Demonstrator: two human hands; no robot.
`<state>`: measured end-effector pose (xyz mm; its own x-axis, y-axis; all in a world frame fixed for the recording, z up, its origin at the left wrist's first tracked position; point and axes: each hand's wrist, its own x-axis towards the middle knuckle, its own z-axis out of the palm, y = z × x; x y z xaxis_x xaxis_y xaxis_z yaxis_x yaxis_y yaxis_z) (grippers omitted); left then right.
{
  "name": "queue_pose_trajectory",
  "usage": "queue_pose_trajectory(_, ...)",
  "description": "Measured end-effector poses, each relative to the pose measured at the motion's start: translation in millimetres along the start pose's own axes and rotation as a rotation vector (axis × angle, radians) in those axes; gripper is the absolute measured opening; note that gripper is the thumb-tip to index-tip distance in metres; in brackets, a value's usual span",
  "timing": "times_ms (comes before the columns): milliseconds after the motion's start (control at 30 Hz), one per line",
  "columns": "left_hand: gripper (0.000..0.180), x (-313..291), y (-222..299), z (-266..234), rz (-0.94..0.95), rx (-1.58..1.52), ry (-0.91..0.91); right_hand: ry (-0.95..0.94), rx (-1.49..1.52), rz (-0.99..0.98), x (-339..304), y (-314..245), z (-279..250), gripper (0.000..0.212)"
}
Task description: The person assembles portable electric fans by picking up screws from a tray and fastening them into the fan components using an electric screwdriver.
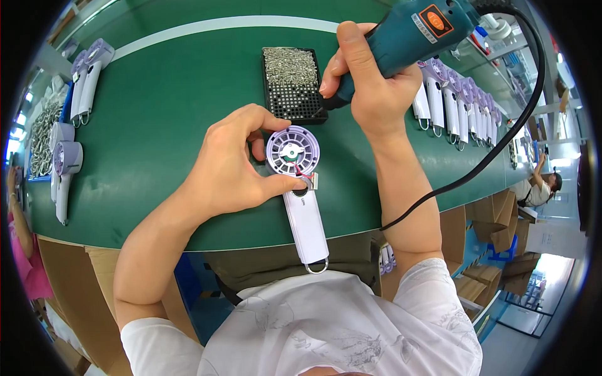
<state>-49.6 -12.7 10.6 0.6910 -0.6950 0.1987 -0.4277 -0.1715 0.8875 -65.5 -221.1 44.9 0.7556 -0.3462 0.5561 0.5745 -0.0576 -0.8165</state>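
My left hand (235,160) grips a white and lilac handheld fan (305,225) by its round head, fingers at the far rim and thumb at the neck. The fan's open head shows a spoked ring and red wires near the neck. Its handle points toward me, and a metal loop hangs past the table edge. In my right hand (385,94) is a teal electric screwdriver (407,41), its dark tip pointing down-left over a black screw tray (293,103). Small silver screws (290,67) are heaped on the tray's far part; its near part shows a grid of holes.
A black cord (483,164) loops from the screwdriver past my right forearm. Several fans (451,103) line the right side; others (89,84) lie at left near a bin of metal loops (44,141). Cardboard boxes (495,219) and a person (536,188) are at far right.
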Motion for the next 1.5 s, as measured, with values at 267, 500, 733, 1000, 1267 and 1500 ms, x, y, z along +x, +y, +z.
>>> queue_pose_trajectory(267, 0.061, 4.1, 3.3, -1.6, -0.081, -0.028, -0.036, 0.035, 0.13, -0.093, 4.2, -25.6, -7.2, 0.024)
queue_pose_trajectory(500, 0.062, 4.9, 4.8, -0.4, -0.083, -0.026, -0.048, -0.2, 0.391, 0.004, -10.4, -46.8, 0.1, 0.042)
queue_pose_trajectory(733, 0.061, 4.7, 10.3, -1.4, -0.08, -0.003, -0.057, -0.276, 0.517, 0.08, -14.4, -41.1, 5.3, 0.043)
queue_pose_trajectory(1000, 0.061, 5.9, 10.0, -2.3, -0.087, 0.005, -0.056, -0.15, 0.51, 0.114, -26.0, -40.9, 29.7, 0.035)
queue_pose_trajectory(1267, 0.051, 5.9, 3.3, 5.5, 0.093, -0.212, 0.09, -0.321, 0.097, -0.018, -38.6, -45.2, 46.9, 0.014)
queue_pose_trajectory(1500, 0.065, 7.4, -1.0, 4.4, 0.114, -0.177, 0.019, -0.364, 0.194, 0.155, -39.3, -49.0, 47.9, 0.019)
